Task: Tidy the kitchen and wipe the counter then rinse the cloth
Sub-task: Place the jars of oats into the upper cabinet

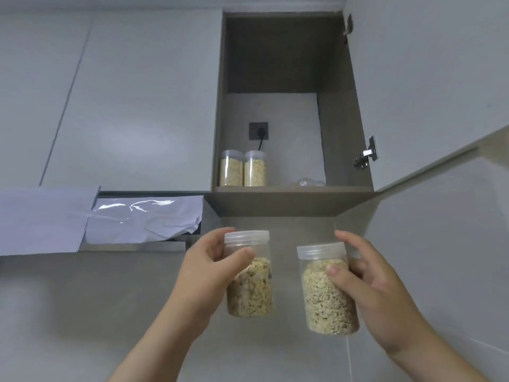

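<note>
Left hand (209, 266) clasps the upright left jar (250, 285) of oats, right hand (369, 288) the right jar (327, 293); the open cupboard shelf (292, 188) lies above, its bare stretch between both grips.

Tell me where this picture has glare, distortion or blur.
Head view: glare streaks lie on the plastic film left of the open cabinet; the wide lens splays the cabinet's edges outward; the frame is soft, and the left jar in the left hand and the right jar in the right hand look slightly blurred.
</note>
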Action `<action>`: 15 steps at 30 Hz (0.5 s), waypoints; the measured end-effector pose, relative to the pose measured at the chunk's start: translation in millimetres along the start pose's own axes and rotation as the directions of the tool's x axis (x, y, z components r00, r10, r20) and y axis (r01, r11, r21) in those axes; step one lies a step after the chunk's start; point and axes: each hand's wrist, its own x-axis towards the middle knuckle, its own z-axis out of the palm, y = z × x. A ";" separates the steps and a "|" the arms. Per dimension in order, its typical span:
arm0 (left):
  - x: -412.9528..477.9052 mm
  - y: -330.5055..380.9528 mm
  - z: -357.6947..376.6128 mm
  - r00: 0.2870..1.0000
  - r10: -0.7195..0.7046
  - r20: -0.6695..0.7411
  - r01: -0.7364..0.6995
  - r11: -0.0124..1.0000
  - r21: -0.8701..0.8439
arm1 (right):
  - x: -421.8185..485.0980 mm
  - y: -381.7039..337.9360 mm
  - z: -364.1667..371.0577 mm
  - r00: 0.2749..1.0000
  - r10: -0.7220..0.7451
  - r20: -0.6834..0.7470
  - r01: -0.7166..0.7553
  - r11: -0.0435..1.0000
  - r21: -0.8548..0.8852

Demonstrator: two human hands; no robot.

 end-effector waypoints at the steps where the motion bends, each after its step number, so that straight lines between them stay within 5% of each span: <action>1: 10.3 4.3 -1.3 1.000 0.030 -0.007 -0.030 0.999 0.016 | 11.4 -2.9 1.2 1.000 -0.017 -0.008 0.017 1.000 -0.003; 15: 139.6 15.1 32.7 0.955 0.295 -0.021 -0.291 0.950 0.110 | 143.7 -8.0 -2.9 0.973 -0.222 -0.071 0.210 0.967 -0.146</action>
